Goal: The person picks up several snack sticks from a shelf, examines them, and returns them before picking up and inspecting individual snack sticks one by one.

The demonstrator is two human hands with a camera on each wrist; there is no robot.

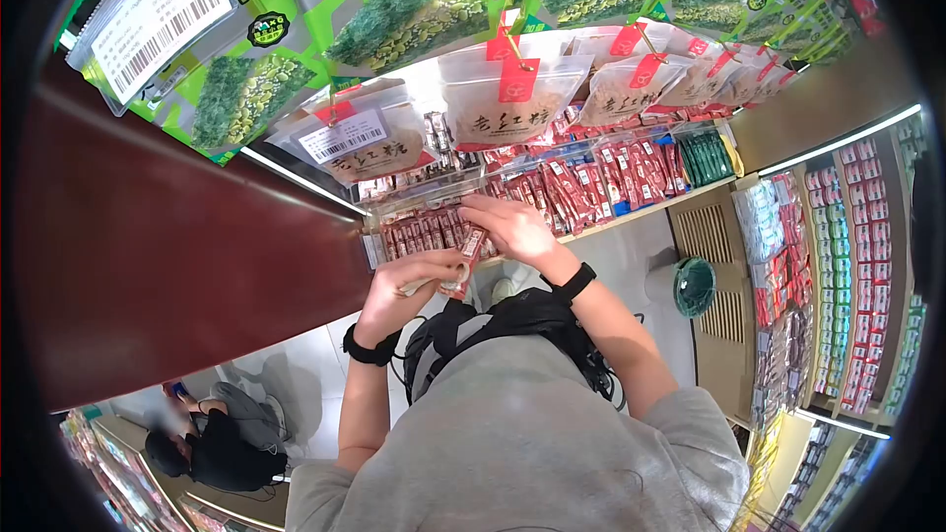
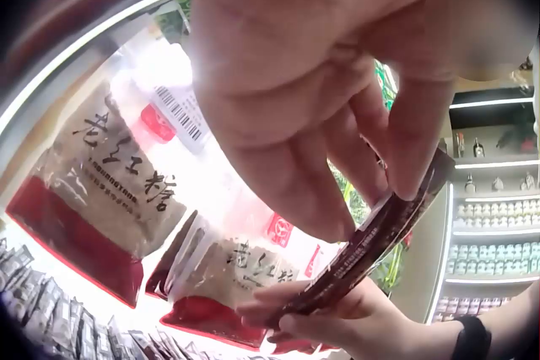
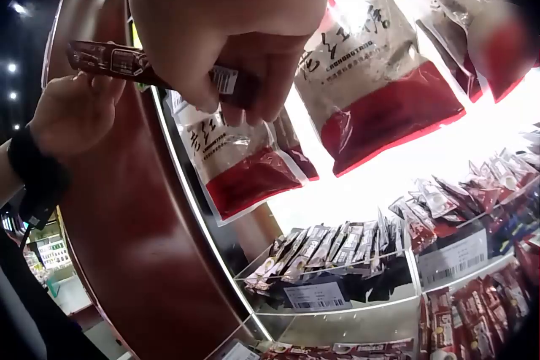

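Note:
A slim dark-red packet [image 1: 473,241] is held between both hands in front of the shelf bins. The left hand [image 1: 419,286] pinches its lower end, and the right hand [image 1: 512,228] pinches its upper end. In the left wrist view the packet [image 2: 363,246] runs diagonally, the left hand [image 2: 312,81] at its upper part and the right hand [image 2: 363,318] at its lower end. The right wrist view shows the right hand [image 3: 228,31] gripping one end of the packet [image 3: 126,61], with the left hand [image 3: 76,115] at the other.
Bins of red packets [image 1: 562,192] lie beneath hanging brown-sugar bags [image 1: 512,103] and green seaweed packs [image 1: 404,10]. A dark red panel [image 1: 187,256] stands at left. A green basket [image 1: 695,287] is at right; a person in black [image 1: 232,448] is at lower left.

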